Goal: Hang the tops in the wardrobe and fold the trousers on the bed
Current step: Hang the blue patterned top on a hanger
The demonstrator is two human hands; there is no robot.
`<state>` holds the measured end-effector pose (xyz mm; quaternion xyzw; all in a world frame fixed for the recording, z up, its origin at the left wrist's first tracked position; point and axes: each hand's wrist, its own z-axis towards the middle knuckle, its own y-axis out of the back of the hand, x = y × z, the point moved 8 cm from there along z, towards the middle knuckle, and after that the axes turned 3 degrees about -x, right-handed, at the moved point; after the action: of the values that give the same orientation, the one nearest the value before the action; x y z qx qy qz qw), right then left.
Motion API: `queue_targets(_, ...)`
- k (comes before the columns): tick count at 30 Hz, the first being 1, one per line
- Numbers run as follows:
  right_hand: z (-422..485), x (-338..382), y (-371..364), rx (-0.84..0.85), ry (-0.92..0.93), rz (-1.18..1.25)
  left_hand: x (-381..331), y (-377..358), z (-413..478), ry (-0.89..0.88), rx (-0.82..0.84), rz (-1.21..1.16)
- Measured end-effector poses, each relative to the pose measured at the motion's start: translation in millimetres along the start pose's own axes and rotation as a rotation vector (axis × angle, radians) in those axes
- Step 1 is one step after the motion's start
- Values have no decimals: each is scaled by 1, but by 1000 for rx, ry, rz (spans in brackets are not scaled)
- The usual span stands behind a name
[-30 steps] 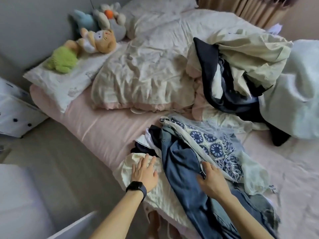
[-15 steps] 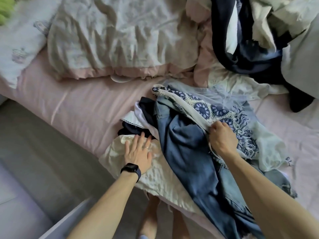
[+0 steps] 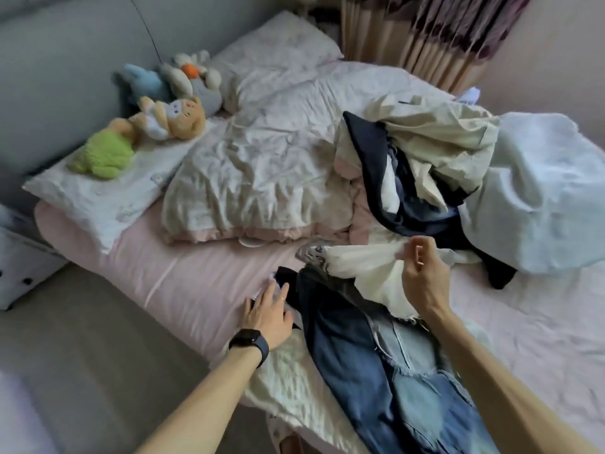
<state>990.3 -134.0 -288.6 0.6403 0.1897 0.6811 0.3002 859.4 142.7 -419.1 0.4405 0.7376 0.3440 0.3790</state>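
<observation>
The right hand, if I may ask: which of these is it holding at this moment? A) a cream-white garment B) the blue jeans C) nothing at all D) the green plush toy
A: the right hand pinches a cream-white garment, holding it up above the blue jeans.

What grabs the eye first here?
The right hand, mid-frame, pinches a cream garment above the jeans at the near edge of the bed. The left hand lies flat on dark clothes beside them. Behind, a tangled clothes pile sits on the right, and plush toys lie by the headboard on the left.
</observation>
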Motion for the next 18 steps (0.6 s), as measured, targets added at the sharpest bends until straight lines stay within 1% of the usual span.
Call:
queue_targets(2,2,53,21,-12,51,99,-19,51,-9,-19,-82,-51)
queue_targets(5,5,130,57,6,140,231,-53,131,-30,-108,-221,-190)
queue_targets(8,3,201,92,73,229,359,-82,197,-54,-197,-256,-383)
queue_targets(9,2,218,101,96,252,402,-90,213,-60,-236,-268,-396)
queue_targets(10,1,237,113,118,279,458,-98,228,-68,-277,-277,-380)
queue_targets(14,1,291,150,186,309,769,-116,257,-92,-403,-207,-282)
queue_targets(15,3,302,158,186,310,824,-118,262,-98,-434,-220,-285)
queue_targets(17,5,320,174,166,330,900,-114,274,-111,-448,-336,-334)
queue_targets(18,8,324,181,141,342,911,-109,279,-116,-423,-370,-360)
